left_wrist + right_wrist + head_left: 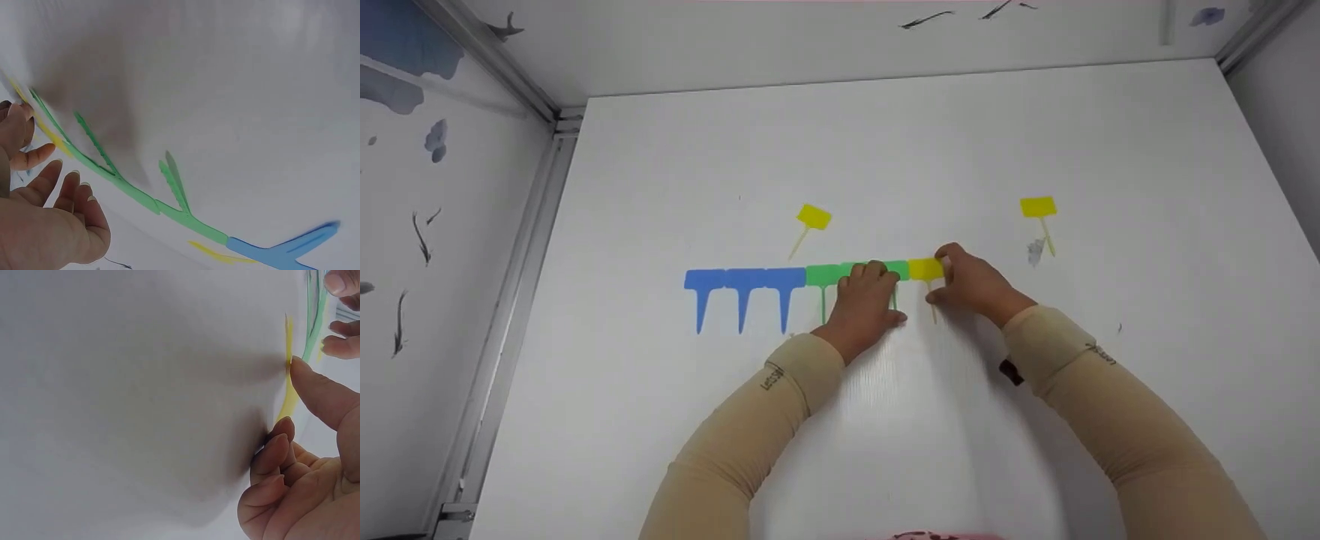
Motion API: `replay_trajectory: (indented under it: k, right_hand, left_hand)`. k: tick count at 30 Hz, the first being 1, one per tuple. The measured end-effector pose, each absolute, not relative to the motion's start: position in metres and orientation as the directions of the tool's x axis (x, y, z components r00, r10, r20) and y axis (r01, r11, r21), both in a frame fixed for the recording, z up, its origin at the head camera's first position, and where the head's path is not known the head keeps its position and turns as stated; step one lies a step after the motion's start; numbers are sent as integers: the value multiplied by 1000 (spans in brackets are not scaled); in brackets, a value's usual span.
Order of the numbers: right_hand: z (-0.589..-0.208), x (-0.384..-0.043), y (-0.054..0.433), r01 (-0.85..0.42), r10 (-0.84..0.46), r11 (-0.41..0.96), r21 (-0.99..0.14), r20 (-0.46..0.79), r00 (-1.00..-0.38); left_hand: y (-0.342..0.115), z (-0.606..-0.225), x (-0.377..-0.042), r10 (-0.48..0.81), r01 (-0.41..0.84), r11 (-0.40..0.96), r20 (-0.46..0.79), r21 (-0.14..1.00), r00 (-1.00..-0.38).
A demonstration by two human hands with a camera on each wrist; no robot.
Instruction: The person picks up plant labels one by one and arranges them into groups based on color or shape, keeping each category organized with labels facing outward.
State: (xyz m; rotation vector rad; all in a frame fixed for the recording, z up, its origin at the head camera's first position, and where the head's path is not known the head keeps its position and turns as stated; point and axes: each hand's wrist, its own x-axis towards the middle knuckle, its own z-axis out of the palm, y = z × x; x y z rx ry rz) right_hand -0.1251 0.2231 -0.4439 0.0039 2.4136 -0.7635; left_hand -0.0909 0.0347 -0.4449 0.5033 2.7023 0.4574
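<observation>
T-shaped plant labels form a row on the white table: three blue plant labels (744,279) at the left, then green plant labels (823,275), then one yellow plant label (924,269). Over the green ones lies my left hand (861,304), fingers loosely bent, partly hiding them; the left wrist view shows nothing in its grasp. My right hand (979,283) holds the yellow label at the row's right end, thumb on its stem (288,343) and fingers at the outer edge of its head. That label's head meets the last green one.
Behind the row, one loose yellow label (814,217) lies tilted, and another yellow label (1038,207) lies farther right beside a grey smudge (1035,251). White panels and a metal frame (529,187) border the table. Something pink (945,535) shows at the near edge.
</observation>
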Motion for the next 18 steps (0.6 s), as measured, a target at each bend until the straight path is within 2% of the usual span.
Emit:
replay_trajectory:
  k: [6, 18]
  right_hand:
    - [-444, -123, 228, 179, -173, 811, -557, -522, -835]
    - [-441, -113, 243, 94, -232, 745, -661, -389, -892]
  left_hand:
    - [39, -444, -89, 393, 294, 884, -238, 362, -888]
    - [53, -443, -86, 408, 307, 874, -224, 377, -885]
